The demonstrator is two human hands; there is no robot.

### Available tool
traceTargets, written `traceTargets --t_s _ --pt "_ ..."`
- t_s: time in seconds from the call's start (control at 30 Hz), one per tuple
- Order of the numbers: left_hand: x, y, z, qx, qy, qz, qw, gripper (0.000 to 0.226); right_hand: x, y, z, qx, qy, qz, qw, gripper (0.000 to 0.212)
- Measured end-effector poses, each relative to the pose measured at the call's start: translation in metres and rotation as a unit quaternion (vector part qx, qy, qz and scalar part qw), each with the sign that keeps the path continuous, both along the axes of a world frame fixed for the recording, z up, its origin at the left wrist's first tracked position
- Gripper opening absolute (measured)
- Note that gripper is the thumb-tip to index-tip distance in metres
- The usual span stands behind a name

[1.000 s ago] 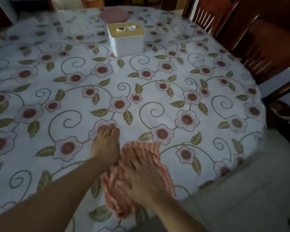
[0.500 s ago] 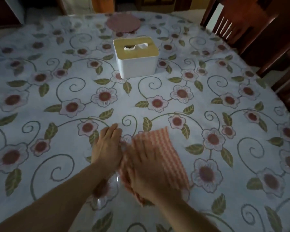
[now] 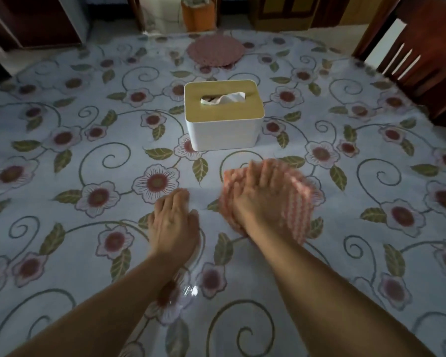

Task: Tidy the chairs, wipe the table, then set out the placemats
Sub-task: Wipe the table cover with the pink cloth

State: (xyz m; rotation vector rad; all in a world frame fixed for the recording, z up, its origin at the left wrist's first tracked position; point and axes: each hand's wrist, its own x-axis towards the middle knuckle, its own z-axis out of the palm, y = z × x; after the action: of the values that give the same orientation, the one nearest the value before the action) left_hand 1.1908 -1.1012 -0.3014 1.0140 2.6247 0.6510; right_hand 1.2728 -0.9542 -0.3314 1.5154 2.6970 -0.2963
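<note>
The wiping step looked to be in hand: the right hand (image 3: 262, 199) lay flat and spread on a pink checked cloth (image 3: 298, 202), pressing it against the desk (image 3: 62, 266) rather than closing round it, so the grip was an open palm with the cloth pinned beneath. The cloth showed past the fingers on the far and right sides, and its blur suggested a stroke under way. The left hand (image 3: 174, 224) rested flat on the desk just left of the cloth, fingers together, holding nothing. A tissue box (image 3: 223, 114) stood just beyond the cloth, near the middle. One round pink placemat (image 3: 215, 51) lay at the far edge, so setting out the mats seemed still to come. A chair (image 3: 422, 47) stood at the far right; whether the chairs were tidied could not be judged
</note>
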Motion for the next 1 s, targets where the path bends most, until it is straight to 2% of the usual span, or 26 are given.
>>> traceTargets --t_s 0.1,0.13,0.2,0.27,0.37,0.47,0.57,0.63,0.73,0.77,0.83,0.93,1.0 --pt "0.002 0.012 0.001 0.030 -0.010 0.061 0.998 0.044 -0.037 -0.027 -0.003 -0.003 0.039 0.231 0.972 0.065" --pt "0.002 0.015 0.001 0.031 -0.015 0.073 0.997 0.042 -0.038 -0.033 -0.002 -0.016 0.058 0.280 0.958 0.065" --pt "0.004 0.020 0.002 0.013 -0.013 0.073 0.997 0.043 -0.025 -0.022 -0.001 -0.028 0.096 0.296 0.950 0.056" --pt "0.010 0.026 0.004 -0.014 -0.003 0.065 0.998 0.043 0.002 0.009 -0.004 0.005 0.077 0.252 0.965 0.057" --pt "0.032 0.047 0.010 -0.043 -0.009 0.059 0.997 0.033 0.062 0.081 -0.007 0.062 0.028 0.129 0.989 0.063" --pt "0.057 0.069 0.012 -0.046 -0.012 0.020 0.999 0.032 0.132 0.137 -0.005 0.062 -0.008 0.000 0.998 0.070" --pt "0.084 0.085 0.009 -0.045 -0.003 -0.008 0.999 0.035 0.164 0.134 -0.003 0.071 -0.025 -0.082 0.994 0.072" --pt "0.101 0.091 0.010 -0.050 0.011 -0.030 0.998 0.045 0.166 0.093 0.002 0.056 0.026 -0.008 0.998 0.065" --pt "0.121 0.093 0.013 -0.057 0.006 -0.055 0.997 0.053 0.184 0.016 0.007 0.035 0.084 0.192 0.977 0.053" --pt "0.126 0.092 0.013 -0.059 0.006 -0.068 0.996 0.053 0.196 0.002 0.012 0.033 0.062 0.224 0.972 0.057" --pt "0.137 0.090 0.013 -0.058 0.010 -0.091 0.994 0.048 0.223 0.011 0.013 0.031 0.035 0.219 0.975 0.062" --pt "0.158 0.087 0.012 -0.059 0.007 -0.111 0.992 0.044 0.288 0.057 0.001 0.058 -0.017 0.058 0.996 0.065" --pt "0.173 0.083 0.012 -0.053 0.009 -0.126 0.991 0.044 0.339 0.081 0.000 0.082 -0.026 -0.086 0.993 0.071"
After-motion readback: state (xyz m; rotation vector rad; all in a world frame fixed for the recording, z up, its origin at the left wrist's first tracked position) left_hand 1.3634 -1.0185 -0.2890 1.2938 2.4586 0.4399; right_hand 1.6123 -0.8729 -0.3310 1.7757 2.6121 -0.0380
